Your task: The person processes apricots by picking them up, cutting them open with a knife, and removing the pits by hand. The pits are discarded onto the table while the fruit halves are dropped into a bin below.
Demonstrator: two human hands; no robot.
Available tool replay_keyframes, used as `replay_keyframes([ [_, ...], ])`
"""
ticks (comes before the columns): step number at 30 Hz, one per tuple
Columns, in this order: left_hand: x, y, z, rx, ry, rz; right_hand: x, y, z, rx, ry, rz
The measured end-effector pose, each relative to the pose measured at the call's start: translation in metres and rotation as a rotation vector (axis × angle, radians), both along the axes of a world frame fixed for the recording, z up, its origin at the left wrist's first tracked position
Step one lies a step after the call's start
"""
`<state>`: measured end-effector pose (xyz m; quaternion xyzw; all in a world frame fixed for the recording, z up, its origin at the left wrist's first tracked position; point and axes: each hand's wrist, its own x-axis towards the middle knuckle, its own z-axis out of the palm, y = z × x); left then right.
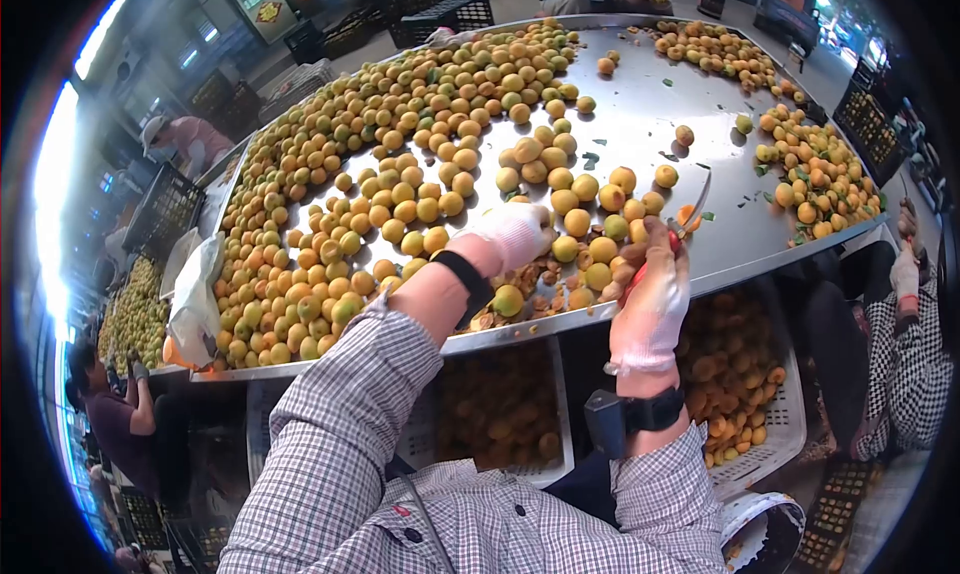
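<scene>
My right hand, in a pale cut-off glove, is closed around the red handle of a knife. Its curved blade points up and away over the table. An orange piece of apricot shows right beside the blade. My left hand, also gloved, is over the near part of the metal table, among the apricots. Its fingers are turned down and away, so I cannot make out whether they hold anything. Scraps and stones lie between my hands near the table's front edge.
Many apricots cover the table's left side; another pile lies at right. Below the edge stand crates of fruit and a white bucket. A plastic bag hangs at the left corner. Other people work around.
</scene>
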<state>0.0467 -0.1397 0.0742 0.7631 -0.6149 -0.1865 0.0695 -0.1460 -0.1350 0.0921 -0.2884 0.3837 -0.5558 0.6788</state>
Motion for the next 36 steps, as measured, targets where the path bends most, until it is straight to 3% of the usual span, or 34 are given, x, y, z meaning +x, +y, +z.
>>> replay_keyframes([
  [5,-0.005,-0.073,-0.027,-0.106,-0.231,-0.129,-0.011,-0.003,-0.004,0.048,0.072,0.005],
  [7,-0.006,-0.093,-0.034,0.175,-0.276,-0.107,-0.015,-0.007,-0.004,0.046,0.094,-0.008],
  [10,0.008,-0.119,-0.054,0.270,-0.205,-0.068,-0.021,-0.010,-0.007,0.064,0.087,-0.014],
  [16,0.013,-0.099,-0.036,0.203,-0.207,-0.141,-0.022,-0.009,-0.012,0.081,0.004,0.074],
  [20,0.008,-0.084,-0.053,0.003,-0.219,-0.067,-0.021,-0.004,-0.009,0.051,0.020,0.128],
  [23,0.004,-0.072,-0.030,-0.036,-0.052,-0.013,-0.021,0.003,-0.006,-0.050,0.085,0.172],
  [26,0.002,-0.034,-0.006,-0.270,0.198,0.096,-0.018,0.006,-0.017,-0.164,0.164,0.233],
  [30,-0.008,0.048,0.033,-0.229,0.816,0.173,-0.004,0.015,-0.041,-0.317,0.185,0.334],
  [31,-0.012,0.067,0.025,-0.345,1.038,0.149,0.000,0.023,-0.037,-0.278,0.141,0.370],
  [36,-0.025,0.147,0.018,-0.352,1.358,0.282,0.011,0.052,-0.036,-0.445,0.382,0.569],
])
